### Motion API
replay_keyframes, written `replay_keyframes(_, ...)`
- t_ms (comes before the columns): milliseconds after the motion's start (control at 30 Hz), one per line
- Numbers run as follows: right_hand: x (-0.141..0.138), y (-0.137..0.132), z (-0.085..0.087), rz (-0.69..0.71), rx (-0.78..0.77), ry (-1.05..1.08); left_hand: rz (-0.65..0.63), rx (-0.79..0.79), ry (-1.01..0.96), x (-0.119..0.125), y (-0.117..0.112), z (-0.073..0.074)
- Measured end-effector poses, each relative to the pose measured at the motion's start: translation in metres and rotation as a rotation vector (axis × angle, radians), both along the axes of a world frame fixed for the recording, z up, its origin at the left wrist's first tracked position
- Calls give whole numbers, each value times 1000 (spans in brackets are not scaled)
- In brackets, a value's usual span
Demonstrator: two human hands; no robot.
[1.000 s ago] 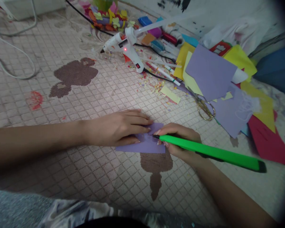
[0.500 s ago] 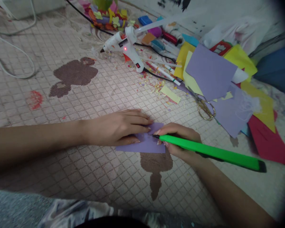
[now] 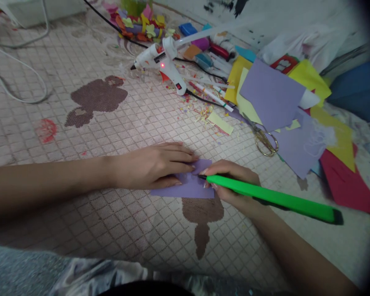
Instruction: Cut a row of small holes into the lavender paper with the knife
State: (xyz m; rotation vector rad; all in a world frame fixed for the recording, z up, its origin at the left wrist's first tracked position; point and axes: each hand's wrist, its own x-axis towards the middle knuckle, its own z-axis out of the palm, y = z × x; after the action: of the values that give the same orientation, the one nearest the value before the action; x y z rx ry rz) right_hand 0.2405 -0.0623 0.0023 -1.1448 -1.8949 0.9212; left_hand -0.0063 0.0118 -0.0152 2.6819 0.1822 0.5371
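Note:
A small piece of purple paper [image 3: 185, 191] lies on the patterned cloth in front of me. My left hand [image 3: 158, 164] rests flat over its left part, fingers stretched out to the right. In my right hand [image 3: 231, 179] is a bright green pen [image 3: 271, 195] with a black tip and a black end, pinched near the tip. The tip meets the paper just right of my left fingertips. Faint marks show on the paper beside it. My right fingertips are at the paper's right edge.
A white glue gun [image 3: 169, 68], its red light on, stands behind my hands with its cord running right. Gold-handled scissors [image 3: 265, 139] lie near stacked coloured paper sheets [image 3: 271, 94]. Paper scraps [image 3: 218, 122], markers [image 3: 212, 98] and small cut-out shapes [image 3: 142, 26] are scattered around. A white cable [image 3: 21, 96] curls at left.
My right hand and the pen have barely shifted, with the pen's far end slightly to the left. My left hand stays in place on the paper.

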Motion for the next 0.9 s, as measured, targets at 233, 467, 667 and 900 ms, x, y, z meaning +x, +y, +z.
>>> replay_keyframes(233,1,-11,10,-266,3,-37,27,38,-18,0,-3,0)
replay_keyframes(467,-1,-28,1,-320,-125,98,165,98,-65,-4,-7,1)
replay_keyframes(667,-6,-17,-13,-295,-274,422,278,93,15,-4,-17,10)
replay_keyframes(900,-9,-4,-13,-258,-325,591,357,10,84,-4,-28,18)
